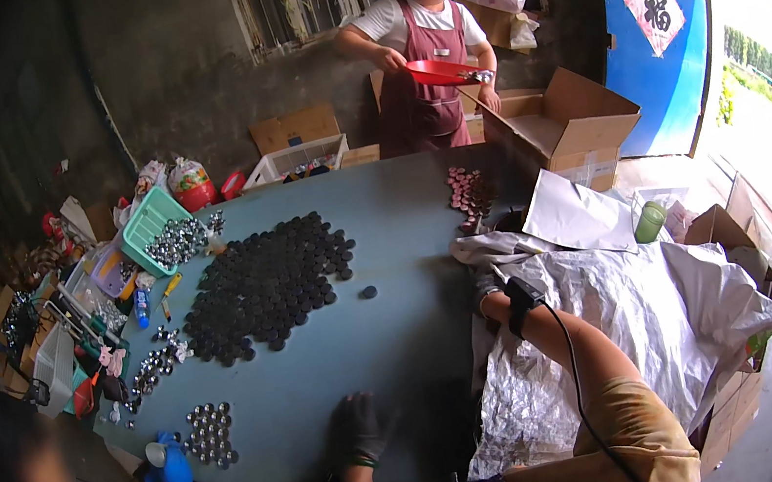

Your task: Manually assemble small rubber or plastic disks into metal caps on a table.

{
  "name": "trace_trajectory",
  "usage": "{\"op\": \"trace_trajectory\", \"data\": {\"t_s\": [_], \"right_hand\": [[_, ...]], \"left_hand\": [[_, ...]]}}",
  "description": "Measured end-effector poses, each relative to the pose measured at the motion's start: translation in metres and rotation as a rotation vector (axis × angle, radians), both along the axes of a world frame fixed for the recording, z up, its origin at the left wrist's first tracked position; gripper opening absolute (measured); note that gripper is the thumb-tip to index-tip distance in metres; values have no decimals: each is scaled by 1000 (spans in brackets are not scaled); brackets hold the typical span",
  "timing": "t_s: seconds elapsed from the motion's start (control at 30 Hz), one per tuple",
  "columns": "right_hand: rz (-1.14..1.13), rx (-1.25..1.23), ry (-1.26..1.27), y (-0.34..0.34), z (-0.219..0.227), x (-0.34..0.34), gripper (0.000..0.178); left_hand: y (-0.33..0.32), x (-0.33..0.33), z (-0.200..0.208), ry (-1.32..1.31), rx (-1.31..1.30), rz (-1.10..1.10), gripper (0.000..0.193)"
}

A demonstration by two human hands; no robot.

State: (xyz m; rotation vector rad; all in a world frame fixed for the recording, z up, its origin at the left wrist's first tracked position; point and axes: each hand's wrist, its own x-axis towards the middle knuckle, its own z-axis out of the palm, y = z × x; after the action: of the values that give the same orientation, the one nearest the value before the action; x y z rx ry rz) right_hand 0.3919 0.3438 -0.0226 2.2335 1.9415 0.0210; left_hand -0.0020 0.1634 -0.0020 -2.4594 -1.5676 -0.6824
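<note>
My left hand point(361, 429), in a dark glove, lies flat and open on the blue-grey table point(400, 338), holding nothing. Nearest thing to it: the big patch of black round caps point(264, 288), flat discs packed in one layer mid-table, with one stray cap point(369, 292) just off the right edge of the patch.

My right hand point(489, 284) is out over the crinkled silver plastic sheet point(613, 308) at the table's right side, black strap on the wrist, cable running back along the forearm. Fingers are mostly hidden, so I cannot tell whether it's open or closed.

Small shiny silver caps point(210, 433) sit in a cluster near the front left. Beside them is another person's blue-gloved hand point(178, 477), gripping a small pale piece. More silver pieces point(155, 364) are strewn further left.

Containers: green basket point(152, 224) on the far left of the table, tipped, silver caps spilling out. White crate point(296, 160) behind the table, contents unclear. Open cardboard box point(567, 127) at far right, inside not visible. A person in an apron at the far end holds a red scoop point(439, 72) over that box. A pile of reddish caps point(470, 192) lies at the far right of the table.
</note>
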Motion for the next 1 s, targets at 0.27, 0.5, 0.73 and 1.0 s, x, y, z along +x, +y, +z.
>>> {"op": "trace_trajectory", "data": {"t_s": [0.27, 0.5, 0.73, 1.0], "right_hand": [[0, -62, -80, -7, -26, 13, 46], [-28, -45, -107, -15, -33, 34, 46], [-42, -9, -108, -23, -36, 48, 46], [-62, 16, -77, -19, -46, 55, 46]], "left_hand": [[-10, -12, -12, -9, 10, 41, 60], [-4, -7, -11, -17, 18, 31, 62], [6, -8, -34, -8, -25, 36, 62], [6, -3, -33, 16, -32, 15, 64]]}}
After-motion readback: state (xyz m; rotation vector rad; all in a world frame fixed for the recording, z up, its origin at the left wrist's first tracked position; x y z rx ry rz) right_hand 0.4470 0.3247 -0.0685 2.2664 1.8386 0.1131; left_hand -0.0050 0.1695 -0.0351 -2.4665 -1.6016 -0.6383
